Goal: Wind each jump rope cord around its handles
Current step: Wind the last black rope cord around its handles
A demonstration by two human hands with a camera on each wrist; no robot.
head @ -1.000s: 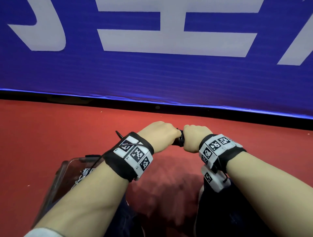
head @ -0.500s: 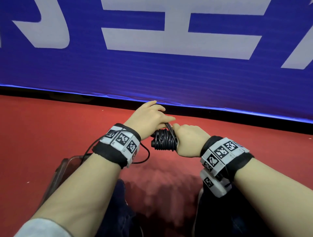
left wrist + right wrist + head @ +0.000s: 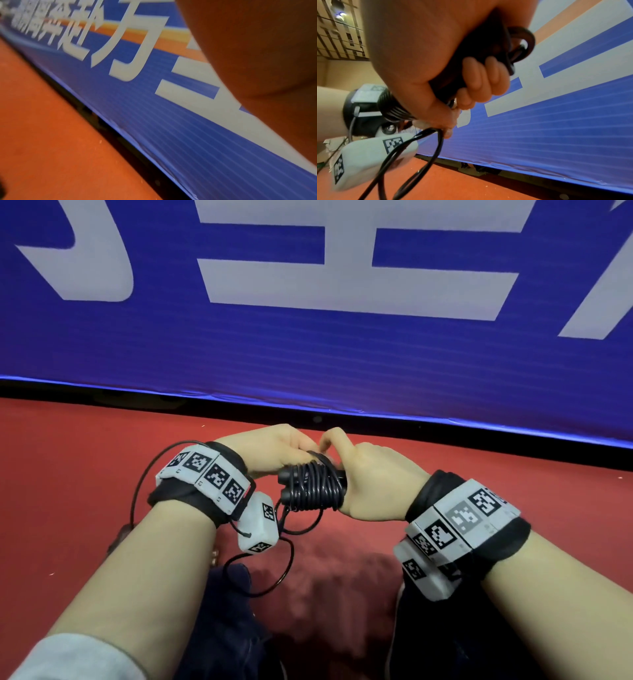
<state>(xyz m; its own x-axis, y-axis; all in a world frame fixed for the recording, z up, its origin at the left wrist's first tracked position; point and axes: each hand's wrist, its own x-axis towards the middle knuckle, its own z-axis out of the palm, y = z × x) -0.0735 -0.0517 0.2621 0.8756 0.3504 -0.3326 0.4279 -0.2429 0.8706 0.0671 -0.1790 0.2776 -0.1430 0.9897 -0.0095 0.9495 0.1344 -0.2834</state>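
I have the black handles [image 3: 310, 486] bunched together in my right hand [image 3: 371, 481], its fingers [image 3: 481, 78] curled tight around them; the wrist view shows that grip plainly. Most of the cord [image 3: 317, 484] already sits in close turns around the handles, held in the air just in front of the blue banner [image 3: 308, 347] and above the red floor [image 3: 68, 474].

My left hand [image 3: 270, 448] is on the far side of the bundle from my body, fingers bent over its top and seemingly pinching the running cord, though the fingertips themselves are hidden behind the coil. Its own wrist camera shows only the banner and a blurred patch of skin, so no help there.

A loose tail of cord [image 3: 274, 570] hangs below the bundle in one or two loops, near my left wristband [image 3: 205, 477].

I judge this to be late in the winding of this rope. Next calls for carrying the remaining slack over and around, keeping tension so the turns don't spring off, then tucking the end.
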